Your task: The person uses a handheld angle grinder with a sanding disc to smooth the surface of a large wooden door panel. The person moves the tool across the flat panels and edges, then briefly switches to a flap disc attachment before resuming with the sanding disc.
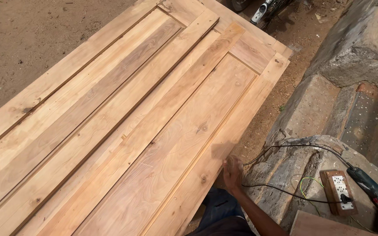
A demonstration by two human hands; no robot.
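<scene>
Head view: right hand [232, 173] at the near right edge of an unfinished wooden door [145, 122].

The door lies flat, its long axis running from lower left to the upper right, away from the person. The right hand rests open, fingers spread, on the door's right stile; the left hand is out of view. A socket board [338, 191] with cables sits on stone [285, 170] just right.

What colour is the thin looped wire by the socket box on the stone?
Green-yellow: the thin wire loops just left of the wooden socket box, seen in the head view.
</scene>
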